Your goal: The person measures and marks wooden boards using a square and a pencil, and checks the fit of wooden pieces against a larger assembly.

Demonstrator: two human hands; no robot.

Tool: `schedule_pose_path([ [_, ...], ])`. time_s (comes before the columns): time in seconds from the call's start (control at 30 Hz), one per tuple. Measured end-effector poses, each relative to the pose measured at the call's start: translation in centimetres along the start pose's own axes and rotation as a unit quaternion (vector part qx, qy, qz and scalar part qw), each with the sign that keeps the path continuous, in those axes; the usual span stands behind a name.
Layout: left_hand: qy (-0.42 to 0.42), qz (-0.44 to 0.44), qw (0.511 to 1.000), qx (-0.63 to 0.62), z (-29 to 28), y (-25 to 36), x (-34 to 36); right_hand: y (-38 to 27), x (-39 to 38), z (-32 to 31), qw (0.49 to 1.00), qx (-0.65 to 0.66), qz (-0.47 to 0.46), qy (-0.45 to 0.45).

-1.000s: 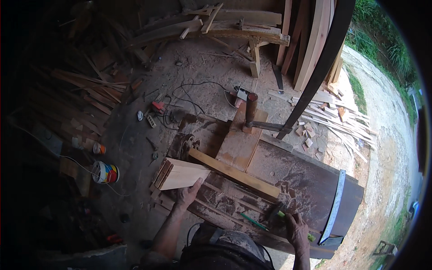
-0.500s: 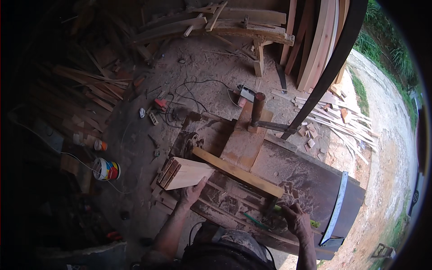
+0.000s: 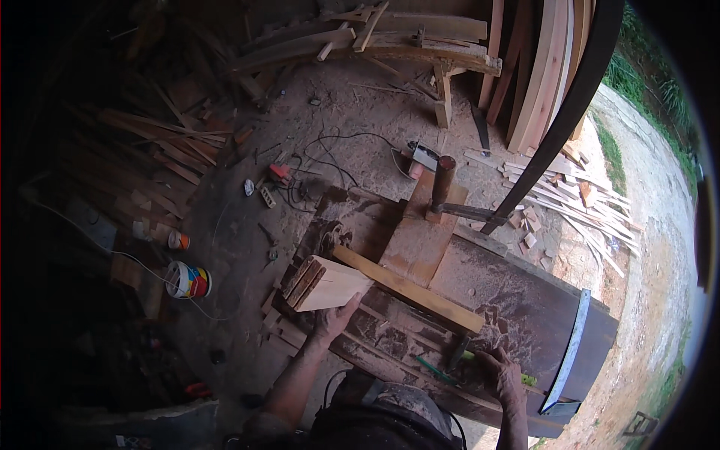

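My left hand (image 3: 337, 317) grips the near edge of a pale wooden piece (image 3: 337, 289), thumb and fingers against its side. Its end face, turned left, looks dark and layered. The piece lies at the bench's left side. My right hand (image 3: 502, 373) is curled over the green handle (image 3: 528, 380) of a hammer-like tool, whose dark head (image 3: 456, 352) points left. The handle shows on both sides of that hand; the fingertips are partly hidden. A yellowish wooden bar (image 3: 409, 289) runs slantwise across the dusty workbench (image 3: 517, 289), beyond both hands.
A wide board (image 3: 416, 247) lies across the bench under a clamp (image 3: 444, 180). Right of my right hand is a metal square (image 3: 566, 352); a green pencil-like stick (image 3: 435, 370) lies nearby. Paint bucket (image 3: 187, 280), cords and a power tool (image 3: 424, 156) sit on the floor.
The whole view has shifted slightly right and down. My right hand has moved a little left along the green handle. My left hand stays on the wooden piece.
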State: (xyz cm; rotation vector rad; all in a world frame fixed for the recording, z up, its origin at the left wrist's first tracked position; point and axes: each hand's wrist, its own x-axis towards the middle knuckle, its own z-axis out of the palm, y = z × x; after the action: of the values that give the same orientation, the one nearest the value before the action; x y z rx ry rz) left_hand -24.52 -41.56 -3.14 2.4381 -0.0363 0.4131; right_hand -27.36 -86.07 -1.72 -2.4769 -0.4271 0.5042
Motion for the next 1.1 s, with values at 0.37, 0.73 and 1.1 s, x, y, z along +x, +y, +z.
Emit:
schedule_pose_path([
  [0.37, 0.016, 0.193, 0.965, 0.176, 2.1, 0.1, -1.7, 0.6, 0.4, 0.5, 1.000, -0.011, -0.001, -0.004],
  [0.73, 0.037, 0.199, 0.960, 0.195, 2.7, 0.4, -1.9, 0.3, 0.6, 0.4, 1.000, 0.009, 0.010, -0.001],
  [1.1, -0.001, 0.078, 0.995, 0.066, 2.2, 1.3, -1.2, -0.2, 0.1, 0.3, 1.000, -0.001, -0.014, 0.002],
])
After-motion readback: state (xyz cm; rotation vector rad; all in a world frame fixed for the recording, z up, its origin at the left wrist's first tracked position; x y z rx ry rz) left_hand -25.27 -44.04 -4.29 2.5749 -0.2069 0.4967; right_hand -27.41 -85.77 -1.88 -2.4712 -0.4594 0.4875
